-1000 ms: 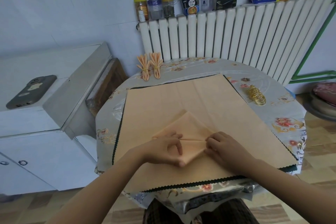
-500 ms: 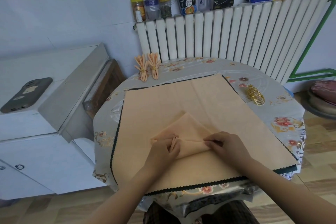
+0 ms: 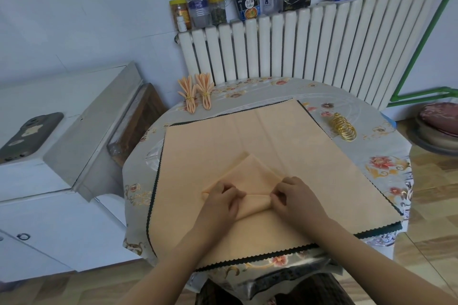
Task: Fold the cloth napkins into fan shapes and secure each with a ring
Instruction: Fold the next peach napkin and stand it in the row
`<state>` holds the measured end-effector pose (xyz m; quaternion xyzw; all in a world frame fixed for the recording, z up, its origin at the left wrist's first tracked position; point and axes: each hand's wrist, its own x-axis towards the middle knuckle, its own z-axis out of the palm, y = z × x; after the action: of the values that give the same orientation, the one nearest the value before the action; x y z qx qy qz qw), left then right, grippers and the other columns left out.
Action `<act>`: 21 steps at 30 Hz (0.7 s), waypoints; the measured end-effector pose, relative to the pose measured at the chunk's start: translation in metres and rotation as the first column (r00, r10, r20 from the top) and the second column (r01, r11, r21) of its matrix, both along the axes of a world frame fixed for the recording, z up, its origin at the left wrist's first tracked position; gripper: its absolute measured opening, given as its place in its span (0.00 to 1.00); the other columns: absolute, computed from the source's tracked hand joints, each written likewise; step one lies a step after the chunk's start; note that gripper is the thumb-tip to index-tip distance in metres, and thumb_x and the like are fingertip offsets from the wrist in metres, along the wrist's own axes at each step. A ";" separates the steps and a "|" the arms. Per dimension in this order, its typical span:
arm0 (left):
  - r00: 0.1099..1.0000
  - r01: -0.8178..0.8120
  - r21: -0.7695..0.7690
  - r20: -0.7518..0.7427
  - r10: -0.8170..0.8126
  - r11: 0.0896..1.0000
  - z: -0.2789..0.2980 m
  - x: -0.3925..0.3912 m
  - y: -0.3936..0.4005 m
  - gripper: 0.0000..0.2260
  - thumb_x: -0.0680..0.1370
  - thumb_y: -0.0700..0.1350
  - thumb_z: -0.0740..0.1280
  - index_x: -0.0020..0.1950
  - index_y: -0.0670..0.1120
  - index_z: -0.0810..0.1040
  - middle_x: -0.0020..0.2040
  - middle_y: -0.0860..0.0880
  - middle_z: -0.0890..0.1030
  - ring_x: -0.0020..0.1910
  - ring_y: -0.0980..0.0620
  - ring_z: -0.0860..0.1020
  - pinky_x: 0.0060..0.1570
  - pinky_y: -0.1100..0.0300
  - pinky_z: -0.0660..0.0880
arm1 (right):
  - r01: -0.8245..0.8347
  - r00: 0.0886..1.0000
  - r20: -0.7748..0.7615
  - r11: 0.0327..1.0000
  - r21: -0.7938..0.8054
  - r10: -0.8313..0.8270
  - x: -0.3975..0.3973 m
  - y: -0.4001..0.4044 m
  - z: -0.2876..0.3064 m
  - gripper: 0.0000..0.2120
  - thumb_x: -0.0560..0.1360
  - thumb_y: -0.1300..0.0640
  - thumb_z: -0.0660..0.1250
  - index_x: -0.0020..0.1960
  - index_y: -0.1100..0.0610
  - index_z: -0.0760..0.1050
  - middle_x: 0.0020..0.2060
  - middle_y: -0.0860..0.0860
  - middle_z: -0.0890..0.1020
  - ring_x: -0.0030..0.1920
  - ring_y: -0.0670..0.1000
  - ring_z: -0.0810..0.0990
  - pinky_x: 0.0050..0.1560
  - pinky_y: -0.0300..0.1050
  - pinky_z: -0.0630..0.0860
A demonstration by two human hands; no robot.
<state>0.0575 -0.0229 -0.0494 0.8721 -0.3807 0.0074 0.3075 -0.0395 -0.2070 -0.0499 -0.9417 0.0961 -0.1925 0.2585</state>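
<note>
On the mat [image 3: 309,156], both hands [image 3: 260,199] now pinching a raised napkin [image 3: 250,176] pleat

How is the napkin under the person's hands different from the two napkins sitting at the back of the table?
The napkin being folded lies mostly flat as a broad pointed shape, while the two finished napkins are gathered into narrow pleated fans. It has no ring, while each finished one is cinched by a gold ring. The left hand and right hand pinch its near edge, while the finished pair lies untouched by the radiator. All share the same peach colour.
</note>
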 end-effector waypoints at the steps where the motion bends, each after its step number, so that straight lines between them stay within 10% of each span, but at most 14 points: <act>1: 1.000 0.007 0.041 0.008 -0.008 0.999 0.002 0.001 -0.002 0.09 0.77 0.39 0.65 0.54 0.45 0.82 0.51 0.52 0.72 0.53 0.53 0.73 0.52 0.76 0.62 | 0.032 0.999 -0.004 0.999 0.024 -0.032 0.001 0.001 -0.001 0.04 0.70 0.58 0.70 0.39 0.59 0.80 0.36 0.49 0.76 0.43 0.49 0.72 0.42 0.38 0.63; 7: 0.988 0.023 0.585 0.111 -0.108 0.811 0.052 0.014 -0.040 0.11 0.77 0.47 0.61 0.58 0.51 0.78 0.60 0.47 0.74 0.60 0.46 0.73 0.57 0.56 0.69 | 0.085 0.996 0.015 0.995 0.058 -0.086 0.001 0.009 -0.007 0.06 0.70 0.58 0.72 0.36 0.57 0.77 0.34 0.45 0.71 0.40 0.47 0.68 0.41 0.40 0.62; 14: 0.903 0.245 0.743 0.060 -0.426 0.623 0.062 0.035 -0.121 0.18 0.77 0.39 0.61 0.66 0.51 0.69 0.67 0.49 0.68 0.68 0.48 0.64 0.66 0.53 0.57 | 0.101 0.987 0.122 0.993 0.066 -0.108 0.001 0.011 -0.012 0.08 0.60 0.63 0.75 0.33 0.58 0.76 0.30 0.49 0.75 0.33 0.55 0.73 0.31 0.47 0.71; 21: 0.885 0.240 0.907 -0.058 -0.461 0.347 0.075 0.046 -0.149 0.05 0.78 0.46 0.66 0.52 0.49 0.74 0.52 0.48 0.76 0.49 0.47 0.73 0.48 0.56 0.64 | 0.130 0.978 0.160 0.991 0.045 -0.135 0.003 0.008 -0.016 0.11 0.58 0.62 0.77 0.29 0.56 0.73 0.33 0.46 0.79 0.32 0.52 0.73 0.32 0.40 0.67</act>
<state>0.1031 -0.1717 0.0258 0.7898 -0.5336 -0.1707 -0.2495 -0.0365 -0.1988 -0.0659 -0.9098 0.1404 -0.2838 0.2683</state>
